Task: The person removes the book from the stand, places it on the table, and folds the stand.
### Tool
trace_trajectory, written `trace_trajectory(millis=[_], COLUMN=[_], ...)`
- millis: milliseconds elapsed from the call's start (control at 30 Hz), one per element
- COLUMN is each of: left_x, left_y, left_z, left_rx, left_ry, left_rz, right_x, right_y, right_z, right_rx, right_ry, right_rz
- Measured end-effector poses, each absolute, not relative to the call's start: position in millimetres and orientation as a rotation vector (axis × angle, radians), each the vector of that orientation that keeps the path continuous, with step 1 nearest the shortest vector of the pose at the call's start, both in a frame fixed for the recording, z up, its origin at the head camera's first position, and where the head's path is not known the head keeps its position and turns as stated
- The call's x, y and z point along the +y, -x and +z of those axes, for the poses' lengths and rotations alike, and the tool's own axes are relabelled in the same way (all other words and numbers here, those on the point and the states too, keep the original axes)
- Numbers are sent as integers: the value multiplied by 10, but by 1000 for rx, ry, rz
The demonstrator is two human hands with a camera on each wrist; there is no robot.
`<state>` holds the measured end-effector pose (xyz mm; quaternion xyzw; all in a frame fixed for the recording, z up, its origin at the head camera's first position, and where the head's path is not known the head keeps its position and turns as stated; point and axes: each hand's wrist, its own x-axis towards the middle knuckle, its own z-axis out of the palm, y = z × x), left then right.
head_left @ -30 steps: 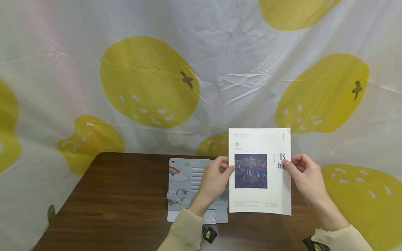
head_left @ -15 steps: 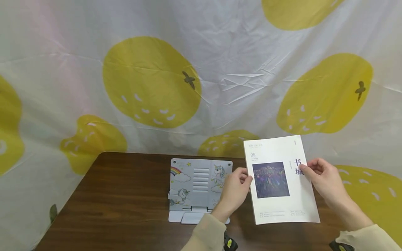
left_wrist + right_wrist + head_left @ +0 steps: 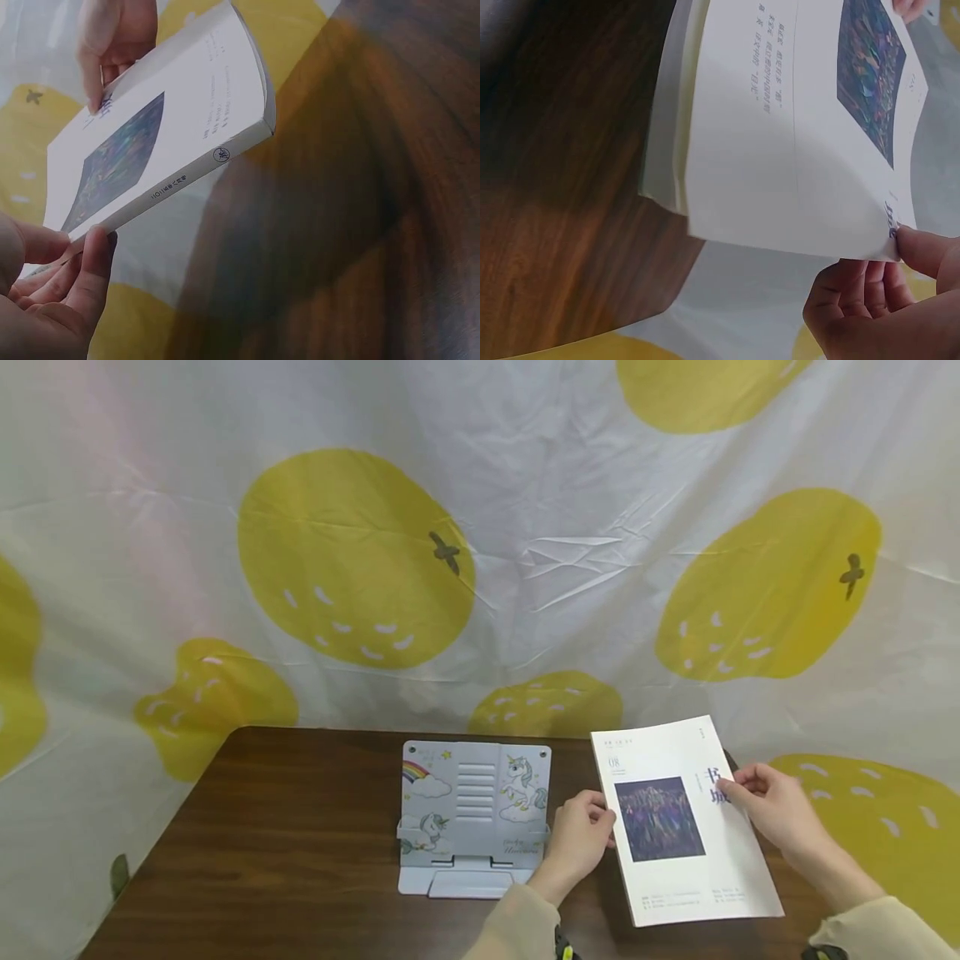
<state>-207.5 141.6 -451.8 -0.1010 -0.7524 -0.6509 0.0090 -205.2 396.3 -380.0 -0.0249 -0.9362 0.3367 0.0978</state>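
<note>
A white softcover book (image 3: 667, 818) with a dark square picture is held tilted over the right side of the table. My left hand (image 3: 580, 841) pinches its spine edge, thumb on the front cover and fingers along the spine (image 3: 187, 184). My right hand (image 3: 787, 817) pinches the opposite edge, with the thumb on the purple title and the other fingers curled beneath. In the right wrist view, the front cover (image 3: 765, 195) stands slightly apart from the pages (image 3: 681, 150) near the lower corner. The book's back is hidden from the head view.
Left of the book stands a white book stand (image 3: 476, 806) printed with unicorns and a rainbow, its ledge toward me. The brown wooden table (image 3: 285, 835) ends at the back against a hanging cloth (image 3: 525, 602) with yellow fruit.
Both hands have carried the book right and lower, toward the table, and it now leans at an angle. The book stand, earlier partly covered by my left arm, shows almost fully.
</note>
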Motion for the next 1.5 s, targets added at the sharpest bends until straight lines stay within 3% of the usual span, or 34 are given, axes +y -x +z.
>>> trace_trajectory(millis=[367, 1500], left_x=[1534, 1715], left_y=[2062, 1984], left_z=[-4801, -5191], left_rx=[-2408, -2440], left_ry=[273, 198], left_rz=[-2031, -2136], right_x=[4083, 4228], right_y=[2014, 2066], right_z=[-4075, -4761], right_rx=[-2857, -2949], right_ry=[74, 272], right_rz=[961, 930])
